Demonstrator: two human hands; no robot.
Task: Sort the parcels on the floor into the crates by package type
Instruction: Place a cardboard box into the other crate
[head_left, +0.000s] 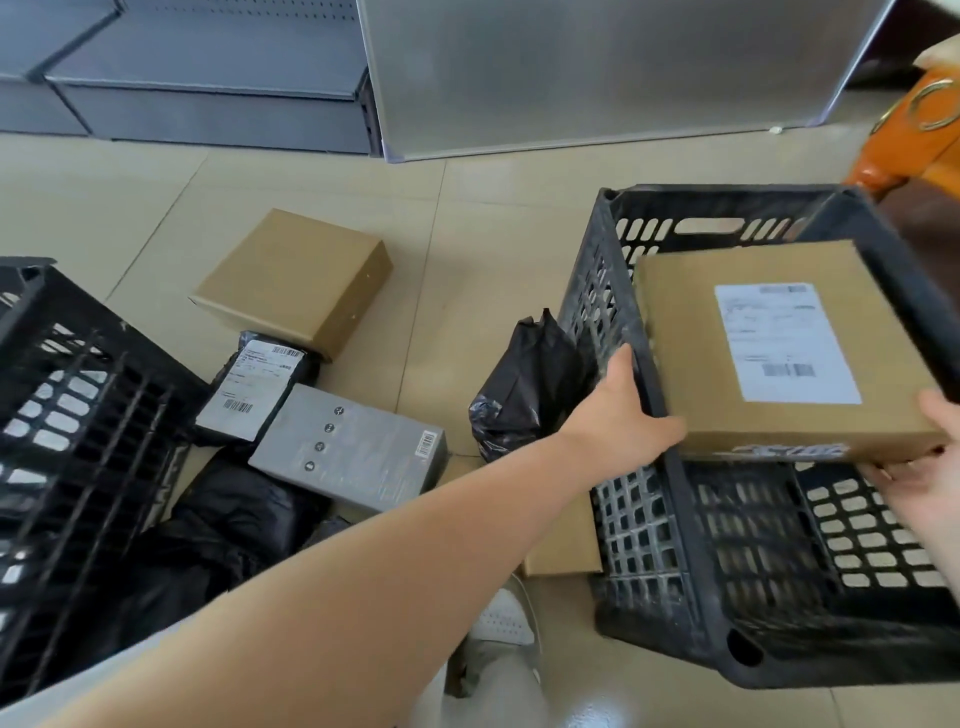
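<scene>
Over on the left you've got a black crate (78, 441) tipped at an angle on the floor (467, 218), looks like nothing in it yet as far as I can tell. Next to it is the unsorted pile: a plain cardboard box (293, 278) furthest from you, a black mailer bag with a label (254, 387) just in front of it, a grey box (353, 449) overlapping that bag, and more black bags (223, 525) bunched up closest to you. There's another crumpled black bag (524, 395) leaning on the outer left wall of the right crate (675, 519).

Your left hand (631, 415) is gripping the left edge of the labelled cardboard box (779, 353), and your right hand (930, 473) is curled under its near right corner, so you're holding it with both, hovering over the right crate's opening.

So I'd say you're mid drop on a box, and this crate is turning into the box crate. Next move is probably just lowering it flat so it doesn't wedge on the rim, then letting go. After that the plain box and grey box likely follow, bags to the left crate.
</scene>
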